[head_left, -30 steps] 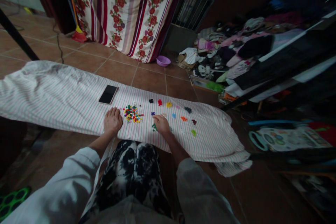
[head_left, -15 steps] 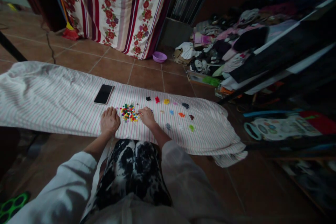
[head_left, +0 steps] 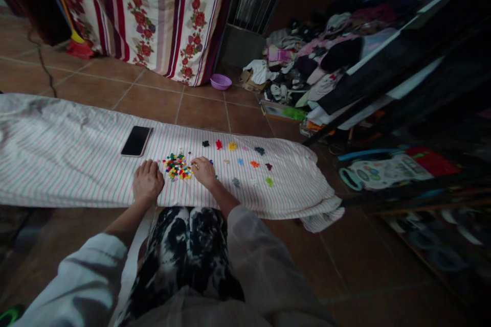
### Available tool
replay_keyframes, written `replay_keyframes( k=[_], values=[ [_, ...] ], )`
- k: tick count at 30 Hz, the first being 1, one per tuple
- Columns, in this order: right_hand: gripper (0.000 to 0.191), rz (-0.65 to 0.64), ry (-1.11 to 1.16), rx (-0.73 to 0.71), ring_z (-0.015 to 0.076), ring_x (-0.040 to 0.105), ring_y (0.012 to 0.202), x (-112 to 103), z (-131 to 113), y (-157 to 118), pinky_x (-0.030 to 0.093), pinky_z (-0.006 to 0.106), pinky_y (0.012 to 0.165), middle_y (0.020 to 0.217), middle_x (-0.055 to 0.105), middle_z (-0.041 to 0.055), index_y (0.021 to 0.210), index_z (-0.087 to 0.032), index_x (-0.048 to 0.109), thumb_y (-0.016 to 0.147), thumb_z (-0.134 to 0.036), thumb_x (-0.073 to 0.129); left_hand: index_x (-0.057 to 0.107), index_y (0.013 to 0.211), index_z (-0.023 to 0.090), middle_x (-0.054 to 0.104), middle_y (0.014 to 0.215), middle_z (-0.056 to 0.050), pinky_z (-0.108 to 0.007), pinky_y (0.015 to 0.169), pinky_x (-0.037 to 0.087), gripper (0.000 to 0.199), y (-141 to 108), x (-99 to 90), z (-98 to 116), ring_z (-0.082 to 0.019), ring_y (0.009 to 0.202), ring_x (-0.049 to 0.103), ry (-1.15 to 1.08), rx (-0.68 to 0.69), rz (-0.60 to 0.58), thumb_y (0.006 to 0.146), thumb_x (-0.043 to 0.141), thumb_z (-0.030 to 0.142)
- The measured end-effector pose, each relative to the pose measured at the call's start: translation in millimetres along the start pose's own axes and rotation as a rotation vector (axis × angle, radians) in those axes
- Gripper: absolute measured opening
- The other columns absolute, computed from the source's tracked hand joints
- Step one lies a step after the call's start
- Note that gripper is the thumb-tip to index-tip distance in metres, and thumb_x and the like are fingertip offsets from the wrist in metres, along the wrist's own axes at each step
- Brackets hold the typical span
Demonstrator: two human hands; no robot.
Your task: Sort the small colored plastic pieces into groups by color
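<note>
A mixed pile of small coloured pieces [head_left: 177, 166] lies on a striped cloth [head_left: 88, 163]; they are too small to name exactly. Just left of the pile my left hand [head_left: 148, 182] rests on the cloth, fingers laid down, holding nothing that shows. At the pile's right edge my right hand [head_left: 204, 171] has its thumb and fingertips together in a pinch; what is between them is too small to make out. Farther right sit little single-colour heaps, among them red [head_left: 218, 144], yellow [head_left: 232, 146], orange [head_left: 254, 164] and lime green [head_left: 269, 182].
A phone [head_left: 136, 141] with a dark screen lies beyond my left hand. Past the cloth-covered surface are a tiled floor, a purple basin [head_left: 221, 82], a floral curtain [head_left: 164, 20] and a heap of clothes [head_left: 307, 56]. A dark slanted bar [head_left: 337, 125] stands to the right.
The whole view has shifted, so the surface appears farther left. My right hand stays pinched and has drawn slightly off the pile's edge; my left hand rests as before.
</note>
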State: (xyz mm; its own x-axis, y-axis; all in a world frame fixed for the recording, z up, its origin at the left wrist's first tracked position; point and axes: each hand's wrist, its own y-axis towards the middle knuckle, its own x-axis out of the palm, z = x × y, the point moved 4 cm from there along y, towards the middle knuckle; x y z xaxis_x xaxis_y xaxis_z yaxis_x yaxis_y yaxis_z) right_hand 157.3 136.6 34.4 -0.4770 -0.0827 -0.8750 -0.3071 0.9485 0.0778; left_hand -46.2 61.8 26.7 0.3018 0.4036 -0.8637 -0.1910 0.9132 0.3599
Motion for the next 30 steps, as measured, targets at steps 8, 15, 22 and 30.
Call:
replay_keyframes(
  k=[8, 15, 22, 30],
  values=[
    [0.022, 0.13, 0.072, 0.07, 0.0179, 0.063, 0.097, -14, 30, -13, 0.048, 0.03, 0.092, 0.1, 0.071, 0.0039, 0.098, -0.022, 0.068, 0.086, -0.012, 0.054, 0.061, 0.123, 0.006, 0.058, 0.137, -0.022, -0.05, 0.111, 0.035, 0.043, 0, -0.5, 0, -0.034, 0.134, 0.048, 0.01, 0.006, 0.016, 0.093, 0.039, 0.026],
    [0.014, 0.255, 0.104, 0.167, 0.0173, 0.065, 0.09, -36, 72, -30, 0.049, 0.028, 0.087, 0.094, 0.071, 0.0048, 0.094, -0.02, 0.068, 0.088, -0.018, 0.055, 0.063, 0.12, 0.007, 0.06, 0.134, -0.022, -0.051, 0.11, 0.037, 0.041, 0, -1.5, 1, -0.035, 0.132, 0.05, 0.031, 0.022, 0.038, 0.093, 0.039, 0.026],
    [0.012, 0.355, 0.138, 0.224, 0.0157, 0.065, 0.081, -62, 112, -48, 0.048, 0.026, 0.079, 0.088, 0.072, 0.0027, 0.084, -0.022, 0.065, 0.089, -0.028, 0.055, 0.063, 0.121, 0.006, 0.061, 0.133, -0.023, -0.052, 0.107, 0.041, 0.041, 0, -3.7, 2, -0.035, 0.13, 0.052, 0.072, 0.029, 0.022, 0.093, 0.039, 0.025],
    [0.016, 0.509, 0.089, 0.365, 0.0168, 0.063, 0.075, -95, 167, -73, 0.046, 0.025, 0.071, 0.077, 0.069, 0.0031, 0.076, -0.021, 0.062, 0.085, -0.032, 0.054, 0.063, 0.12, 0.005, 0.061, 0.133, -0.022, -0.051, 0.108, 0.041, 0.043, 1, -5.7, 4, -0.036, 0.129, 0.053, 0.092, 0.032, 0.012, 0.093, 0.037, 0.026]
  ],
)
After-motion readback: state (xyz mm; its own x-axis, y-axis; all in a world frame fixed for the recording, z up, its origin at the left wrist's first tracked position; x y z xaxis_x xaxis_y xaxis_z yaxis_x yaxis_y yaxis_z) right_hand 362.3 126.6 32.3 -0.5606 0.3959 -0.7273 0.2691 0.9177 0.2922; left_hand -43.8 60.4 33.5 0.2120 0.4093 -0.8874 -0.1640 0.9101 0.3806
